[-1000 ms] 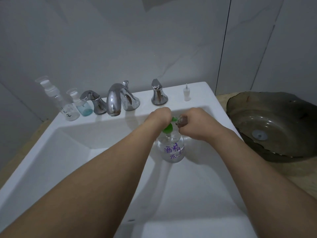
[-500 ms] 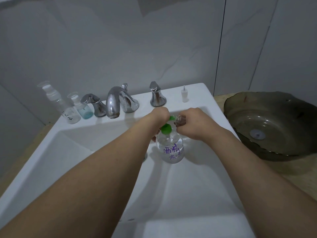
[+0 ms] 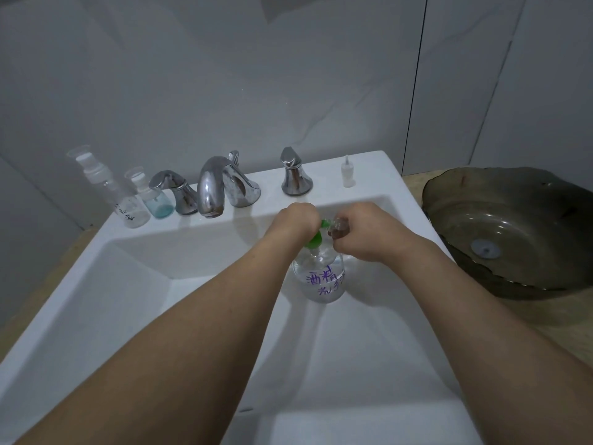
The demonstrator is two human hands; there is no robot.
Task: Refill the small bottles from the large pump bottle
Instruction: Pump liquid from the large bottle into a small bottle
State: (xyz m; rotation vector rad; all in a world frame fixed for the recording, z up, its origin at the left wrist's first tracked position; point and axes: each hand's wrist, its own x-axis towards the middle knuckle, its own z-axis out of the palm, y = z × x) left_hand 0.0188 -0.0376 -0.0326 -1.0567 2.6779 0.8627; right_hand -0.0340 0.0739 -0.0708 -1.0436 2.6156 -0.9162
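The pump bottle [image 3: 322, 279] stands in the sink [image 3: 96, 284], in front of the tap [image 3: 213, 187]. The left hand [image 3: 296, 220] presses its green pump; the right hand [image 3: 362, 232] grips a small bottle [image 3: 337, 227] at the spout. A slight misalignment would likely spill the liquid. Open basin lies nearer me; the back wall crowds the knuckles.

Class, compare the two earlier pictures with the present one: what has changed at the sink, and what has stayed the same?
Almost nothing visibly changed. The left hand stays on the green pump of the large pump bottle, and the right hand still holds a small bottle at the spout. The two small bottles by the faucet and the white cap piece have not moved.
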